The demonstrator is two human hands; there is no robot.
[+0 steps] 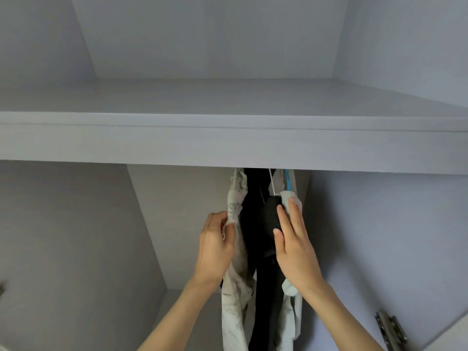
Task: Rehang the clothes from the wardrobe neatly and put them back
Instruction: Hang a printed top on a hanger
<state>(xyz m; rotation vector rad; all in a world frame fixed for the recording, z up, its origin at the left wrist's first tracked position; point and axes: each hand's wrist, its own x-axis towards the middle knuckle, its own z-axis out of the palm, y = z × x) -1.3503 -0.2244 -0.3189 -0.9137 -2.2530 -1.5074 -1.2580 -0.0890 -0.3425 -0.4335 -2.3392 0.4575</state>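
Observation:
Inside the wardrobe, a few garments hang close together under the shelf. A pale printed garment [236, 282] hangs on the left, and my left hand [215, 247] pinches its upper edge. A black garment [260, 236] hangs in the middle. To its right hangs a light grey garment [291, 310] on a blue hanger [288, 181]. My right hand [295, 247] lies flat with fingers spread against the black and light grey garments' shoulders. A thin white hanger hook [272, 182] rises beside the blue one. The rail is hidden behind the shelf front.
A wide white shelf [228, 143] crosses the view just above the clothes. White wardrobe walls [76, 236] close in on both sides. A metal door hinge [391, 330] shows at the lower right.

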